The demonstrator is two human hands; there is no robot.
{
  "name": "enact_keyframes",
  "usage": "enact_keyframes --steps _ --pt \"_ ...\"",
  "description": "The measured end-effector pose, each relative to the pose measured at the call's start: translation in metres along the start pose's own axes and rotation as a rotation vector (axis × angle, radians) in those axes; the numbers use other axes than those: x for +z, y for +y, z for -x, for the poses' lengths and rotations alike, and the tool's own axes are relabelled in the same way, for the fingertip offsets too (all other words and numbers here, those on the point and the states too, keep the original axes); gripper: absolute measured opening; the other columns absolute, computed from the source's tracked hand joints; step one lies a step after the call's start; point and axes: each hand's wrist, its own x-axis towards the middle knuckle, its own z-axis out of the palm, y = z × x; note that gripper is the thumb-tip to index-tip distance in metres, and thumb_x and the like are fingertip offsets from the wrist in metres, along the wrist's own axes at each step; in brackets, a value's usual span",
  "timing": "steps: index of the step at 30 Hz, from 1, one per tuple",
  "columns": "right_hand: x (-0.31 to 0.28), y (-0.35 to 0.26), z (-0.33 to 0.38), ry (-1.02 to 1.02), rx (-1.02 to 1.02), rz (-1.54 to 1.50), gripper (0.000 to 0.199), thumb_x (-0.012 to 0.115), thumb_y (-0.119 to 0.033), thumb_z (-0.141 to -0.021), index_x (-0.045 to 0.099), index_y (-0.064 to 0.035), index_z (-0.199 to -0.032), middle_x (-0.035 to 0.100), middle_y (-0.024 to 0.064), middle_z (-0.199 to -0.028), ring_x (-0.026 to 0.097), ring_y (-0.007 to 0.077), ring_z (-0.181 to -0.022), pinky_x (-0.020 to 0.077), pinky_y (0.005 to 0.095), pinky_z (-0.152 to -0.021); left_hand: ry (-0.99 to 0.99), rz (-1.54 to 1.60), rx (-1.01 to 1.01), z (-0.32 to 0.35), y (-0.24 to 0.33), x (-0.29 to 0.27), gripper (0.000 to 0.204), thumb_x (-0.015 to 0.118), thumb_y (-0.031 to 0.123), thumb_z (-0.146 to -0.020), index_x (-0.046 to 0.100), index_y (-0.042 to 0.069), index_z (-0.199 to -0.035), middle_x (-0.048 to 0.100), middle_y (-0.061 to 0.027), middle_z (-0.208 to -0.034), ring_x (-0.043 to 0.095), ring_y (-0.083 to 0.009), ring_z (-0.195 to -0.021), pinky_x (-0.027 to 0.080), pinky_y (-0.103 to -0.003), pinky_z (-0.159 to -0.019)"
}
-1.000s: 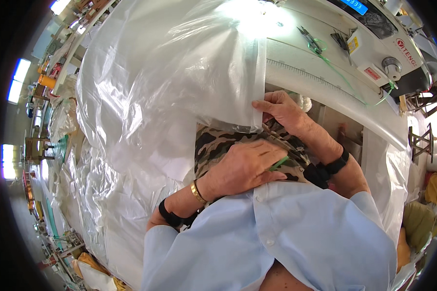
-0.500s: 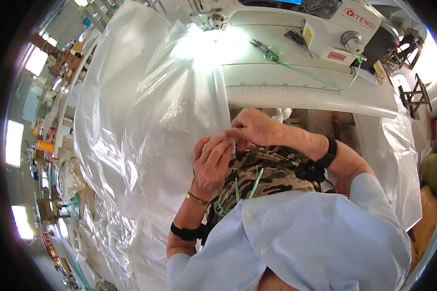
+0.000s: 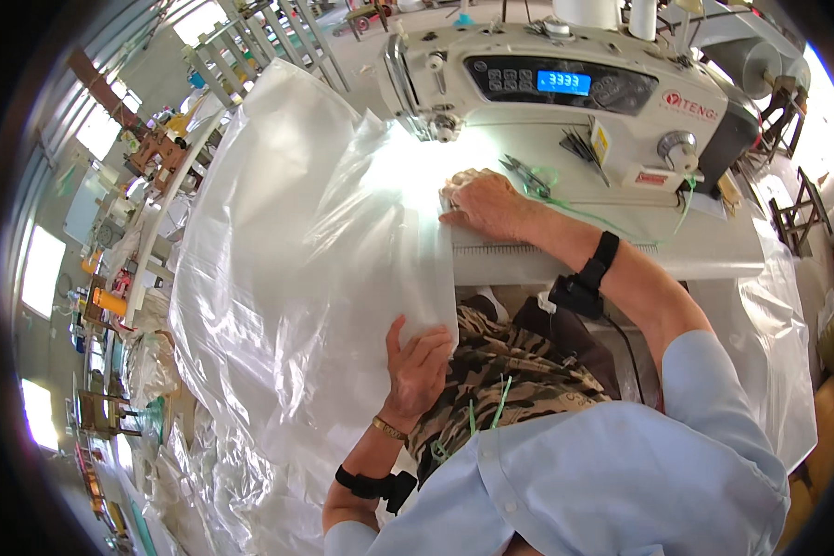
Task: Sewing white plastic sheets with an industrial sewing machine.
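Observation:
A large translucent plastic sheet (image 3: pixel 296 250) drapes over the left of the sewing machine's bed and down toward my lap. My left hand (image 3: pixel 419 371) grips its right edge near my lap, the thumb side raised and the other fingers bent at the edge. Farther up the same edge, my right hand (image 3: pixel 491 206) presses with curled fingers on the bed, just below the sewing machine (image 3: pixel 565 83) head; its fingertips are partly lost in the lamp's glare. Thread snips (image 3: pixel 525 174) lie beside green thread to the right of that hand.
Dark slim tools (image 3: pixel 584 153) rest by the machine's upright. More plastic sheeting (image 3: pixel 777 343) hangs at the right. Crumpled plastic (image 3: pixel 204 482) is heaped at the lower left. A cluttered long bench (image 3: pixel 171 204) runs along the left, and a stool (image 3: pixel 797 218) stands at the far right.
My hands, together at the sheet's edge before, are now apart. The right one has moved up along the edge toward the needle area; the left stays lower. The view has tilted up, showing more machine.

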Motion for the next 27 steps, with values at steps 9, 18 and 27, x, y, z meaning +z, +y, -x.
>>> enact_keyframes --steps 9,18,27 --pt "-0.018 -0.021 0.004 -0.171 0.039 -0.03 0.05 0.062 -0.037 -0.089 0.059 0.0017 -0.121 0.058 0.0209 -0.129 0.053 0.0333 -0.122 0.0403 0.0428 -0.102 -0.06 -0.021 -0.033 -0.044 -0.019 -0.012 0.004 0.058 0.005 -0.092 0.06 0.006 -0.088 0.066 -0.0062 -0.095 0.066 -0.0246 -0.107 0.02 -0.059 -0.115" --pt "-0.023 -0.011 0.004 -0.213 0.004 -0.11 0.056 0.057 -0.034 -0.093 0.051 0.0052 -0.132 0.049 0.0245 -0.14 0.044 0.0347 -0.133 0.032 0.043 -0.111 -0.024 0.024 -0.15 -0.089 -0.047 0.0 0.005 0.058 0.0 -0.09 0.058 0.005 -0.091 0.065 -0.0079 -0.094 0.066 -0.0243 -0.103 0.024 -0.059 -0.111" --pt "-0.005 0.001 0.0 -0.021 -0.129 -0.058 0.038 0.055 -0.023 -0.09 0.06 0.0019 -0.119 0.061 0.0192 -0.123 0.055 0.0303 -0.12 0.0393 0.0416 -0.103 -0.088 -0.062 -0.193 -0.149 -0.082 0.013 0.009 0.058 0.012 -0.092 0.058 0.003 -0.09 0.063 -0.0126 -0.087 0.06 -0.0342 -0.083 0.035 -0.052 -0.096"
